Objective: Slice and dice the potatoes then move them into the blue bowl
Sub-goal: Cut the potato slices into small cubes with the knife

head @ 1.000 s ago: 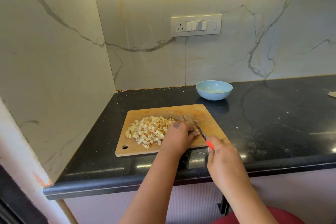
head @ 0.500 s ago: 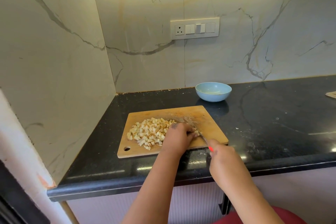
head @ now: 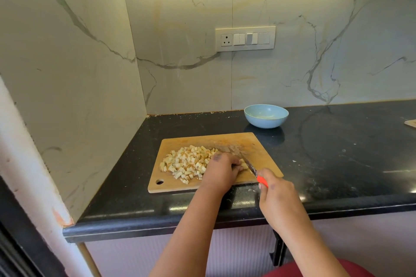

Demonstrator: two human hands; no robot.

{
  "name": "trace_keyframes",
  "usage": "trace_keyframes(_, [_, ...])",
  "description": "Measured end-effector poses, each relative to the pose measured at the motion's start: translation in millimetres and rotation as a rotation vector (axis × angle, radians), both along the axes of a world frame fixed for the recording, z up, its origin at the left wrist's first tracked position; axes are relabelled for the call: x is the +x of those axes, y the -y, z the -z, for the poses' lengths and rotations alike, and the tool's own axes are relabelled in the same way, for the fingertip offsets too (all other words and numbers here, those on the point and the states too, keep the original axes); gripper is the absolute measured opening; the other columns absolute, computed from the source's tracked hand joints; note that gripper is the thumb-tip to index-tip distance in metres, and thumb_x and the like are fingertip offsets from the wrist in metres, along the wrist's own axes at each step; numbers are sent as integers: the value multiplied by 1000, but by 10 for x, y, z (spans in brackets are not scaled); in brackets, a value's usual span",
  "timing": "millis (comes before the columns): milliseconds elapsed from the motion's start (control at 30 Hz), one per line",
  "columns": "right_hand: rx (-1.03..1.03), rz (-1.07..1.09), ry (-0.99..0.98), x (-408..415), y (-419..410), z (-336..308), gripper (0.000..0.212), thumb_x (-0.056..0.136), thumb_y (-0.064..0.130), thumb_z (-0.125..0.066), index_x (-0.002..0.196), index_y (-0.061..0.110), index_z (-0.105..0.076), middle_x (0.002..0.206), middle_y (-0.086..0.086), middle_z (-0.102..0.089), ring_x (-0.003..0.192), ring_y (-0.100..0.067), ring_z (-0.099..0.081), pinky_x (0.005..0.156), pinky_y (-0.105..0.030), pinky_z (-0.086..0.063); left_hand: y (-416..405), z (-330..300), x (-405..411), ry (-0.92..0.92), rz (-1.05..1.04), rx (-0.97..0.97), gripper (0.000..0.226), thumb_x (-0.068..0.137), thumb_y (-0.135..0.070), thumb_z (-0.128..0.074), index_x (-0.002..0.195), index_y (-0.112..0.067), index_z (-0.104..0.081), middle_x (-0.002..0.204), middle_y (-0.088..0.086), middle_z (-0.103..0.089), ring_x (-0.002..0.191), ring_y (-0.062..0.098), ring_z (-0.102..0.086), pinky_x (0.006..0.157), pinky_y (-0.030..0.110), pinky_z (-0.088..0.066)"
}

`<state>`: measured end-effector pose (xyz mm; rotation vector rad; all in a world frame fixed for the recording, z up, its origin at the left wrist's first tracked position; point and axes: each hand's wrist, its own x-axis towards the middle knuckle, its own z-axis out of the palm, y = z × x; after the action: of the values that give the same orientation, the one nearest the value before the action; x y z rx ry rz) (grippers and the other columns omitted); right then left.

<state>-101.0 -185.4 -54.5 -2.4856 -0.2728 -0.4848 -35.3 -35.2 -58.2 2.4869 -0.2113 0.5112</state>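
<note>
A wooden cutting board (head: pixel 258 148) lies on the black counter. A heap of diced potato (head: pixel 185 163) covers its left half. My left hand (head: pixel 221 170) holds down a small potato piece (head: pixel 244 164) near the board's front right, fingers curled over it. My right hand (head: pixel 275 195) grips the red handle of a knife (head: pixel 249 165), whose blade rests against that piece. The light blue bowl (head: pixel 266 116) stands behind the board near the wall; it looks empty.
Marble wall panels close off the left side and the back. A switch panel (head: pixel 245 38) is on the back wall. A pale board corner (head: pixel 410 122) shows at the far right. The counter's front edge (head: pixel 202 225) runs below my wrists.
The head camera tilted up slightly. The knife blade shifted a little along the potato piece; both hands stay at the board's front right.
</note>
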Motion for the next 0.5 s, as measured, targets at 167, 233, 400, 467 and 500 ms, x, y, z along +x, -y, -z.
trace_keyframes(167, [11, -17, 34, -5, -27, 39, 19, 96, 10, -50, 110, 16, -60, 67, 1, -51, 55, -12, -44, 45, -21, -28, -15, 2, 22, 0, -4, -14, 22, 93, -21, -66, 110, -10, -73, 112, 3, -72, 107, 16, -62, 96, 22, -43])
trace_keyframes(233, [-15, -18, 8, 18, -46, 59, 23, 94, 7, -49, 112, 18, -59, 70, 0, -55, 57, -13, -46, 48, -25, -34, -19, -7, 27, 2, -3, -8, 21, 92, -22, -66, 109, -11, -74, 111, 2, -72, 105, 16, -63, 95, 23, -44])
trace_keyframes(400, [-155, 14, -144, 47, -187, -56, 37, 90, 0, -33, 119, 20, -44, 74, 0, -47, 59, -11, -43, 44, -27, -29, -27, -6, 47, -13, -5, 2, 19, 91, -23, -67, 105, -13, -75, 105, -1, -73, 101, 14, -63, 94, 26, -47])
trace_keyframes(467, [-206, 4, -165, 80, -265, -133, 38, 91, 1, -30, 121, 18, -43, 74, 1, -46, 59, -12, -42, 45, -27, -27, -26, -2, 48, -19, -7, 5, 17, 91, -22, -67, 102, -13, -76, 102, -1, -73, 98, 15, -63, 93, 30, -48])
trace_keyframes(500, [-215, 5, -178, 102, -281, -163, 37, 91, 1, -30, 120, 18, -44, 74, 1, -47, 60, -13, -42, 46, -27, -28, -20, -6, 38, -23, -11, 6, 16, 90, -22, -67, 101, -13, -76, 101, -1, -73, 98, 15, -63, 92, 31, -49])
